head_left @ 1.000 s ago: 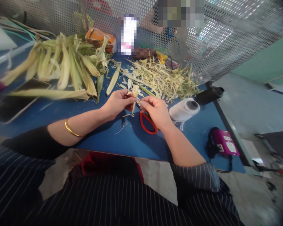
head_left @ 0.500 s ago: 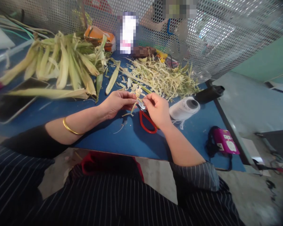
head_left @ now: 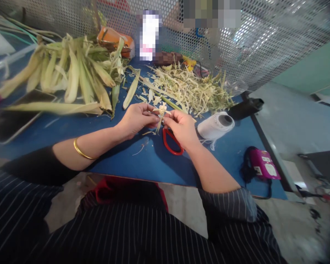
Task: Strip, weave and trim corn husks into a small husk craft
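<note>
Between my fingertips is a small woven piece of corn husk, pale yellow, with loose strip ends hanging below it. My left hand pinches it from the left, thumb against fingers. On the other side my right hand pinches at its strips, the fingertips close to those of the left. Beneath the right hand lie red-handled scissors on the table, their blades mostly covered by the hands. A cone of white thread stands tilted just right of my right hand.
Whole corn husks are heaped at the left, beside a dark flat tablet-like object. Shredded husk strips pile up beyond my hands. At the right are a black cylinder and a purple box. A perforated metal screen closes the back.
The hands have stayed over the same spot, shifting their fingers on the husk piece. The scissors' metal pivot, visible half a second ago, is now mostly covered by fingers and hanging strips.
</note>
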Tool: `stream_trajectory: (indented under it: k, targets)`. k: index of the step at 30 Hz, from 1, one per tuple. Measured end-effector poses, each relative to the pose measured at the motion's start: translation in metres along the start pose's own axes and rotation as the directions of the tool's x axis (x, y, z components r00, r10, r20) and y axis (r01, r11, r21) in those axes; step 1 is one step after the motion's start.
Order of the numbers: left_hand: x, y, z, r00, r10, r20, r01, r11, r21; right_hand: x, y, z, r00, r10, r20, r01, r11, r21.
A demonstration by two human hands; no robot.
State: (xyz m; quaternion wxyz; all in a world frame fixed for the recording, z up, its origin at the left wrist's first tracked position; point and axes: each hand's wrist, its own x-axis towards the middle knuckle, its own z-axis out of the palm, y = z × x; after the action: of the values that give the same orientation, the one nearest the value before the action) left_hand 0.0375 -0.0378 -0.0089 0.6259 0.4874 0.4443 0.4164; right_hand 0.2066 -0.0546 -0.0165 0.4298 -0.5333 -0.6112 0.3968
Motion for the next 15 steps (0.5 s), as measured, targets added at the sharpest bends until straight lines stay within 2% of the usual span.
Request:
stream_trajectory:
  k: [6, 12, 15]
  targets:
    - [0.0009, -0.0001, -0.0044, 0.998, -0.019, 0.066, 0.018, 1.0, 0.016, -0.0007, -0.0058, -0.0018, 0.999, 0.015, -0.039, -0.013, 0.999, 0.044]
    - [0.0019, -0.0052, -0.0063, 0.981, -0.044, 0.19, 0.014, 0.988, 0.157, -0.0003, -0.0016, 0.0019, 1.0, -0.001, 0.008, 0.0, 0.997, 0.075]
    - [0.0018, -0.0058, -0.0055, 0.975, -0.056, 0.213, 0.026, 0.99, 0.139, -0.0004, -0.0006, 0.002, 1.0, -0.006, 0.016, 0.005, 0.998, 0.07]
